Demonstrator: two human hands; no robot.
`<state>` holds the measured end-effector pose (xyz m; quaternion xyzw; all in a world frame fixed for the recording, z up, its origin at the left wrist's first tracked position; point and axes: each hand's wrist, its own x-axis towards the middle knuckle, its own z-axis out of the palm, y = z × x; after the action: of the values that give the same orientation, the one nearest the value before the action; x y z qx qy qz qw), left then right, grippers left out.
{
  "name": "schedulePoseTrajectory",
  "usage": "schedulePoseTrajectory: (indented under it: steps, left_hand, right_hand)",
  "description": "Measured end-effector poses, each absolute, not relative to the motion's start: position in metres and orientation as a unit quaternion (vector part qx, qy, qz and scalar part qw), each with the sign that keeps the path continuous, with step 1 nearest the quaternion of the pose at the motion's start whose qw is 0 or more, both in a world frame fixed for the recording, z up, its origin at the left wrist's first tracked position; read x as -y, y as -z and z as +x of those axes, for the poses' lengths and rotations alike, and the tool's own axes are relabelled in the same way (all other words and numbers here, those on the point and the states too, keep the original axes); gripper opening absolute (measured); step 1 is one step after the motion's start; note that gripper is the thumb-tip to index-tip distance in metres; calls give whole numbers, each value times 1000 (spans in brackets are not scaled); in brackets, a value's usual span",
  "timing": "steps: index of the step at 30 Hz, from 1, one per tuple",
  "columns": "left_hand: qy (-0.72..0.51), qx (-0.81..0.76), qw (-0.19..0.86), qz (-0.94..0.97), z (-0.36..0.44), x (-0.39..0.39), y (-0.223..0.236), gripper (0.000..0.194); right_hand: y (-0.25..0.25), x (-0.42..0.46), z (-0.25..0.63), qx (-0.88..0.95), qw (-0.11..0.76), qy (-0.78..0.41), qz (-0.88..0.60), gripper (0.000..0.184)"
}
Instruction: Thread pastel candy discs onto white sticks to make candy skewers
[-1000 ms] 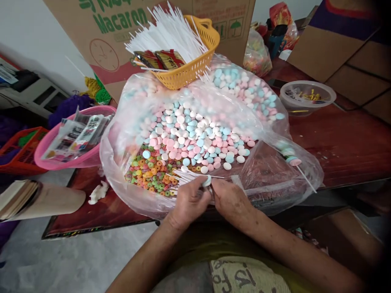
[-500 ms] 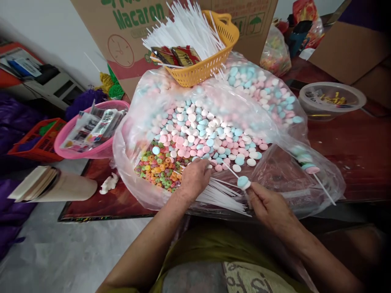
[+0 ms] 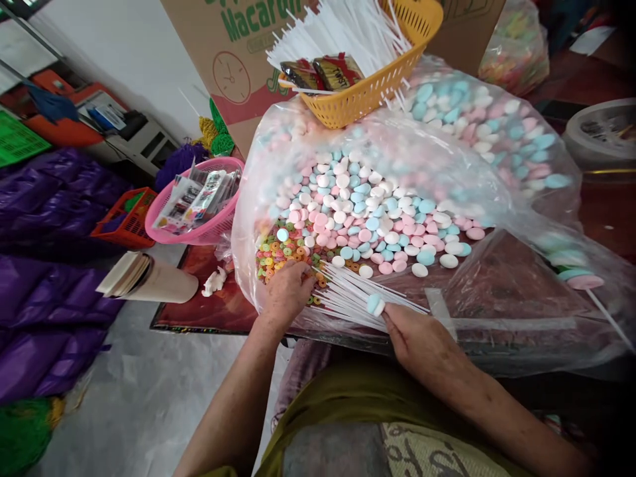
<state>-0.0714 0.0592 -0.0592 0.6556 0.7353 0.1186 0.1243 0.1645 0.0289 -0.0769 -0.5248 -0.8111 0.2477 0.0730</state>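
"What is held near the lower centre?"
"A blue-and-white candy (image 3: 374, 304) is pinched in the fingers of the right hand (image 3: 420, 338), over white sticks (image 3: 348, 291)."
"And the left hand (image 3: 287, 291)?"
"It is placed at the ring candies (image 3: 283, 253), left of centre; whether anything is gripped by its fingers cannot be told."
"Beyond?"
"Pastel discs (image 3: 392, 225) are heaped mid-frame, a yellow basket (image 3: 368, 103) set at top."

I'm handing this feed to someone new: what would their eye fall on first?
Probably the pink, blue and white rounds heaped in the central plastic bag. Behind them, a yellow basket bristles with white sticks. In front, the right hand holds a blue-and-white piece by loose sticks, and the left hand is at small coloured rings.
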Motion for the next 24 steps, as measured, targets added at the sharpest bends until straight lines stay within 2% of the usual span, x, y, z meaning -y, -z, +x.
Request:
schedulePoseTrajectory:
  steps: [3,6,8,14,24]
  left_hand:
    - [-256,-736,218,588,-70,-50,66,8]
    - [-431,-677,345,487,-64,-38,67,20]
    - [-492,-641,399,433,-56,-32,66,28]
    - [-542,-654,432,304,-33,-29,64,24]
    - [-611,-594,500,155,-28,-38,60,30]
  right_hand:
    - [67,-30,151,823,9,-230,-519,18]
    - [56,-31,139,836,-26,-225,-500,18]
    - [52,-31,133,840,-43,-215,-496,19]
    - [46,-27,131,826,-91,-182,-526,22]
    - [45,-30,137,817,-87,-215,-528,23]
